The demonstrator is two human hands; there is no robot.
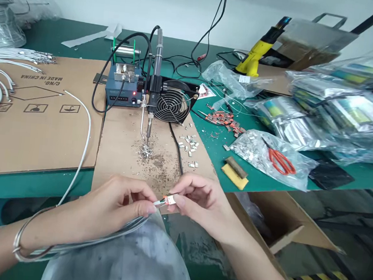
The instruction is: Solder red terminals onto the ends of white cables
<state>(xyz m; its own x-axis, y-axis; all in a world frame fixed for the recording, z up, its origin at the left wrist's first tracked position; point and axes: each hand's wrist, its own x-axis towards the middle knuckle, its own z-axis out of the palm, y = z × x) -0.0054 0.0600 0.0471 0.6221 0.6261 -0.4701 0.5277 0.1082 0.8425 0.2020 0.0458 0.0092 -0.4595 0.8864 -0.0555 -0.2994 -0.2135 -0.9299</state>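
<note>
My left hand (125, 204) pinches the end of a white cable (84, 144), just behind where its coloured inner wires come out. Between thumb and fingers, my right hand (200, 202) grips a small connector (170, 199), white and metallic with an orange part at the wire side. Wires and connector meet in the short gap between both hands; whether they are joined I cannot tell. The cable runs under my left wrist and up onto the cardboard. Beyond my hands, a soldering iron (154, 93) hangs tip down over a heap of solder scraps (146, 151).
Behind stand a blue soldering station (122, 91) and a black fan (173, 106). Small metal connector shells (191, 144) lie on the cardboard. To the right are red-handled scissors (281, 161) on a plastic bag, a yellow sponge (234, 175) and a yellow heat gun (257, 54). Finished-looking white cables (13, 61) lie left.
</note>
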